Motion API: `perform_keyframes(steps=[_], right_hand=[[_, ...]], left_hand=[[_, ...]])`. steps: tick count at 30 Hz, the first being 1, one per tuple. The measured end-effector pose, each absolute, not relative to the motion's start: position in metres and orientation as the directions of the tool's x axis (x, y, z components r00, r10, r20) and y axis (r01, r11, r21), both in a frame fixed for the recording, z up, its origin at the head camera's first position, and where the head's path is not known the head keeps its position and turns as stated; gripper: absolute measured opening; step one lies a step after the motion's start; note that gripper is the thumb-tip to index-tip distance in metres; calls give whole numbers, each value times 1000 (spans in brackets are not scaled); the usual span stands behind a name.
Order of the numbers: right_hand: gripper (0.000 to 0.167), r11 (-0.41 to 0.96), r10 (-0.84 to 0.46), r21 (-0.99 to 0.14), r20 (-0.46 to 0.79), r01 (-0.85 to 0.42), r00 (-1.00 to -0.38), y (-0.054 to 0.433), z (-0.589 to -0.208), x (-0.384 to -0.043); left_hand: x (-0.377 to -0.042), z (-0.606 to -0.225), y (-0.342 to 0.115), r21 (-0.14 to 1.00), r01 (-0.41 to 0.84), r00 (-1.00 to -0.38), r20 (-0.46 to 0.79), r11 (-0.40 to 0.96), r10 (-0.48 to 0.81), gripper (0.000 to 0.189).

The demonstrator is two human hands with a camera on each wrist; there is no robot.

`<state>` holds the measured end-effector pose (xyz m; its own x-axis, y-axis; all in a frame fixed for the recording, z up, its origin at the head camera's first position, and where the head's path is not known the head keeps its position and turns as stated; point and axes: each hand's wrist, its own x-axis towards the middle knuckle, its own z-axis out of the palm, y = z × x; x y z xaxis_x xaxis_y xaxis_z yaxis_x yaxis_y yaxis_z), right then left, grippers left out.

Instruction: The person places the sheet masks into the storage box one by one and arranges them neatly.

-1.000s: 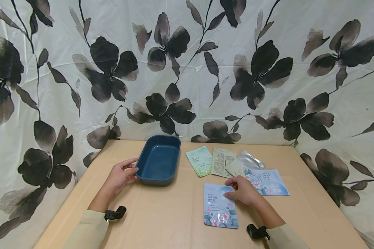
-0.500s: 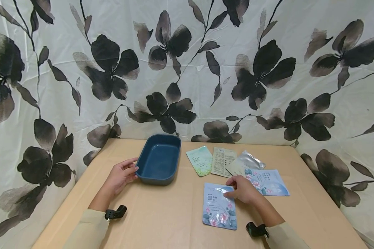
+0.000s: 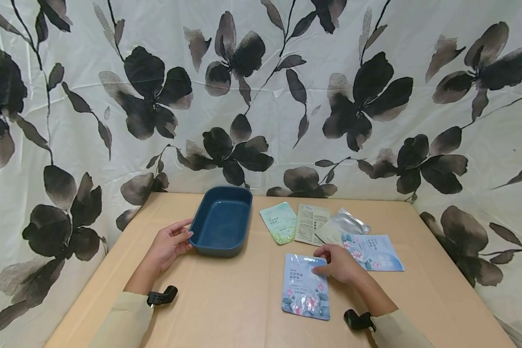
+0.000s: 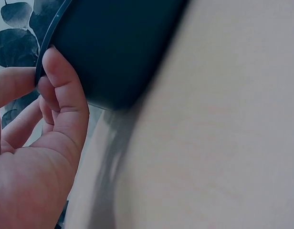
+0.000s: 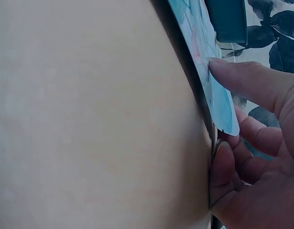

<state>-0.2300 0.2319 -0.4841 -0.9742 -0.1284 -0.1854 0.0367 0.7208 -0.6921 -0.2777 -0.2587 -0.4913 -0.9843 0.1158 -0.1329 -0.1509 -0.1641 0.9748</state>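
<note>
At the left, a dark blue rectangular tub stands on the table with its inside bare. My left hand pinches its rim; in the left wrist view the thumb lies along the outer wall. A light-blue sachet printed with pink flowers lies to the right of the tub, nearer me. My right hand pinches its upper right corner, the thumb on the printed face and other fingers behind it in the right wrist view.
Beyond my right hand lie a green sachet, a beige text-printed sachet, a silver-backed sachet and another light-blue sachet, some overlapping. A floral curtain hangs behind the table.
The lower end of the held light-blue sachet has swung slightly left. Both hands keep their grips, and the tub and other sachets stay in place.
</note>
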Motion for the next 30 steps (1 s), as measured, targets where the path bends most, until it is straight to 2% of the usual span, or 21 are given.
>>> perform_keyframes(steps=[13,23,30], right_hand=[[30,700,-167,-715,-169,4,-971,237,-483,-229],[38,637,-166,-769,-205,54,-965,237,-485,-225],[45,542,-174,-834,-226,98,-958,236,-485,-221]], left_hand=[[-279,-494,-258,974,-160,-985,-147,-160,90,61],[-280,-497,-261,975,-155,-985,-140,-158,100,62],[-278,-496,-261,976,-153,-985,-139,-152,98,61]])
